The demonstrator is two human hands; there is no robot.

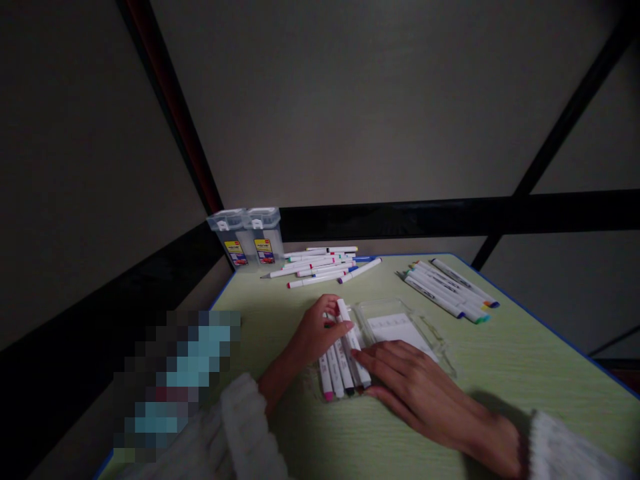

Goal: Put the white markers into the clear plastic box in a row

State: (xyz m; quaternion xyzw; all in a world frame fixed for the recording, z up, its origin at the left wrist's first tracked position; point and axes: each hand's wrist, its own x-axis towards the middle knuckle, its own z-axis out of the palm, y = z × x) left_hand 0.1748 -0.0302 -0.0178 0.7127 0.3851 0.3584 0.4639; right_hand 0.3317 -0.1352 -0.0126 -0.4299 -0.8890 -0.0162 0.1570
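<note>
Fingers of left hand [317, 333] curl round the top ends of a small bundle of white plastic marker pens [334, 373], lying front-centre on the pale green tabletop w/ blue edge [525, 360]. Right hand [415, 390] lies flat, fingers together, tips touching the bundle's right side. Clear flat plastic case [400, 327] just behind. Along the back, l. to r.: 2 upright clear plastic boxes [247, 237], loose white pens [325, 263], neat row of pens [450, 287].

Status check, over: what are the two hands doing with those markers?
Left hand curled over the marker bunch, right hand flat against it. Clear case right beside. Nothing in the way.
</note>
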